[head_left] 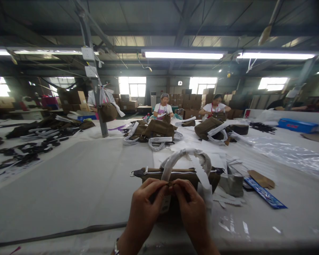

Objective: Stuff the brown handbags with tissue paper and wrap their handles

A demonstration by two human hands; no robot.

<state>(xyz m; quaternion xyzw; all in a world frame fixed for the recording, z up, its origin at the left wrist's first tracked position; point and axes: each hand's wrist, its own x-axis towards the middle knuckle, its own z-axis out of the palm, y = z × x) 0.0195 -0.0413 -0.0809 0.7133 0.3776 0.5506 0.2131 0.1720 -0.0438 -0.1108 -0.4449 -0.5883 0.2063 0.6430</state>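
Note:
An olive-brown handbag (187,177) stands on the white table right before me, its silver zipper (159,172) closed along the top. White protective wrap covers its raised handles (171,161). Both my left hand (149,202) and my right hand (190,203) are at the front of the bag, thumbs and fingers pinched close together. Between the fingertips is a small dark brown piece (170,184), too small to make out clearly. A white tag (165,204) hangs just below, partly hidden by my left hand.
More brown bags with wrapped handles (159,129) lie across the table. Dark straps (23,148) are heaped at the left, near a metal post (102,120). To the right are a blue packet (266,193), brown pieces (262,179) and a blue box (297,125). Two people work opposite.

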